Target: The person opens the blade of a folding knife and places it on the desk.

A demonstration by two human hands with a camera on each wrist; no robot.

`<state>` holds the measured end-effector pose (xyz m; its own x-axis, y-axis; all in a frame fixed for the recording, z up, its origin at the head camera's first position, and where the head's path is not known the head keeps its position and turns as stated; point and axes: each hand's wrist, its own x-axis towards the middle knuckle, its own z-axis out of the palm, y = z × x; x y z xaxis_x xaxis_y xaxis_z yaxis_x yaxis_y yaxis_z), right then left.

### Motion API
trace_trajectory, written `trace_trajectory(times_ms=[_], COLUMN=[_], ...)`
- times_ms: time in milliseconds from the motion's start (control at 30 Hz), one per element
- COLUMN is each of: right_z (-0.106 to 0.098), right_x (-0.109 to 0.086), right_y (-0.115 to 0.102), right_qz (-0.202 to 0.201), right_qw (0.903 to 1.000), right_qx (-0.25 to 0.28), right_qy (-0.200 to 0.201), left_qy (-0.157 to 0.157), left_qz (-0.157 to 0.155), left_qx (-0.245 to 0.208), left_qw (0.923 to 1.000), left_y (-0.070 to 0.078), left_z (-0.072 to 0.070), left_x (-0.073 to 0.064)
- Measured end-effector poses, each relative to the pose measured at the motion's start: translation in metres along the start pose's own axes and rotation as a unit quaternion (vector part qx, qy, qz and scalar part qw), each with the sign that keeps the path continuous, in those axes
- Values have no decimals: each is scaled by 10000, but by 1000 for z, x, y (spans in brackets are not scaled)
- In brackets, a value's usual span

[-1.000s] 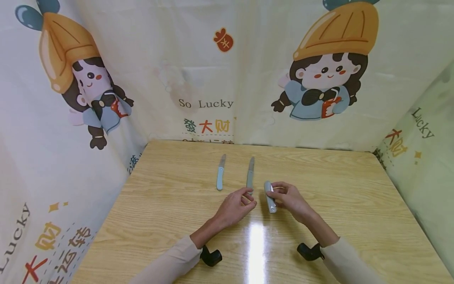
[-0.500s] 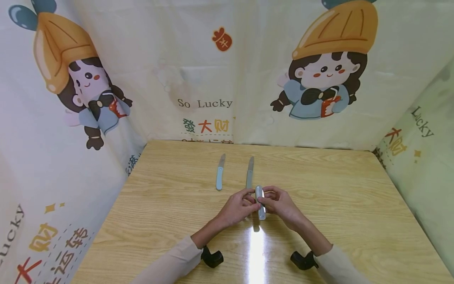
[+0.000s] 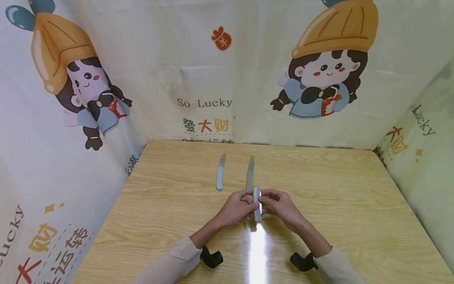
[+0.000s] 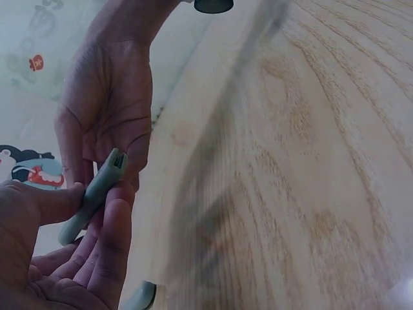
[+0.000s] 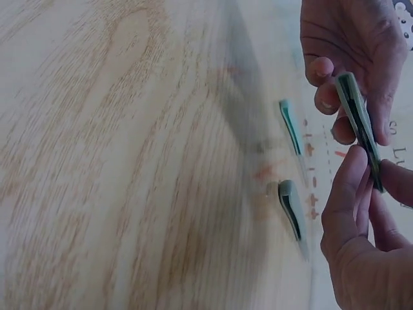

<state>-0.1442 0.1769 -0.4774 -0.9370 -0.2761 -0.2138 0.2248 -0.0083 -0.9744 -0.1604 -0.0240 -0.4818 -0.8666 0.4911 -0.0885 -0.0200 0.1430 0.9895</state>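
Observation:
Between my two hands, above the table, is a grey folding knife (image 3: pixel 257 205), its blade folded against the handle with a bright strip along the right side. My left hand (image 3: pixel 235 208) pinches the handle between thumb and fingers. From the other side my right hand (image 3: pixel 285 208) also pinches the knife, as the right wrist view shows with the slotted handle (image 5: pixel 357 119). Behind the hands an unfolded grey knife (image 3: pixel 250 173) lies on the table, its lower end partly covered. To its left lies an unfolded light-blue knife (image 3: pixel 220 177).
The wooden table (image 3: pixel 170 185) meets a printed cloth curtain (image 3: pixel 198 59) at the back and on both sides. A bright light reflection falls on the wood below the hands. Black wrist cameras (image 3: pixel 211 257) hang under both forearms.
My right hand has brought the grey folding knife leftward to my left hand, whose fingers now hold it too. The two knives on the table lie as before.

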Motion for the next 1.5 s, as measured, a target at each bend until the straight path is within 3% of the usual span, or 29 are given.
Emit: trace_trajectory(times_ms=[600,1100,1500], right_z=[7,10,9], right_x=[2,2,1], right_y=[7,9,8], right_qz=[209,113,57], right_qw=[9993,9997,9997], right_qx=[180,232,235], right_qy=[240,36,84], left_qy=[-77,-180,-118], left_qz=[-104,-201,-213], left_qx=[-291,-970,-1030], left_qw=[9995,9949,9944], left_y=[-7,-9,-8], left_z=[-10,-15,-17], left_x=[-3,-6,-5])
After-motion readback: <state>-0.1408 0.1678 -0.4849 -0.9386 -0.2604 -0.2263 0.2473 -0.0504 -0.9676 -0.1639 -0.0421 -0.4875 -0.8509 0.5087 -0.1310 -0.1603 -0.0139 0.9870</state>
